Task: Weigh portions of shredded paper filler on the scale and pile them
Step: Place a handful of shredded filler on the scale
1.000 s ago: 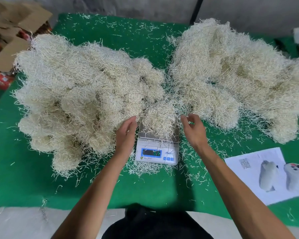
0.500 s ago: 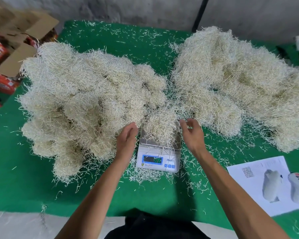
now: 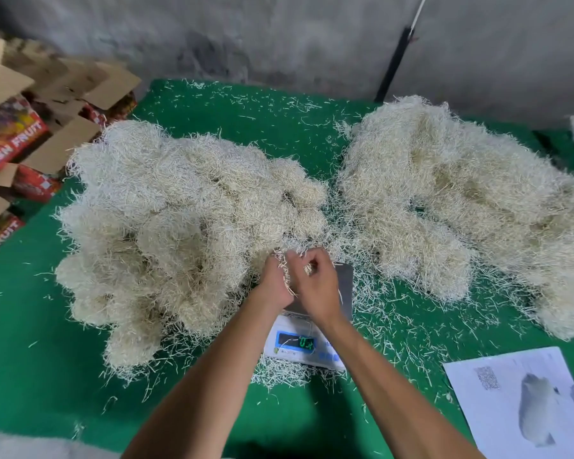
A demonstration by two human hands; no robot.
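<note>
Over the scale (image 3: pixel 307 342) near the worktop's (image 3: pixel 47 376) front edge, the left hand (image 3: pixel 274 283) and right hand (image 3: pixel 315 286) together clutch a small tuft of shredded paper (image 3: pixel 284 265), fingers curled around it. It looks featherlight, springy and prone to shedding strands, so cupping it from both sides seems wisest.

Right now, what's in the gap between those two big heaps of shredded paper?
In the head view, between the left heap and the right heap runs green cloth strewn with loose shreds; nearer the person, both hands bunch filler above the scale.
</note>
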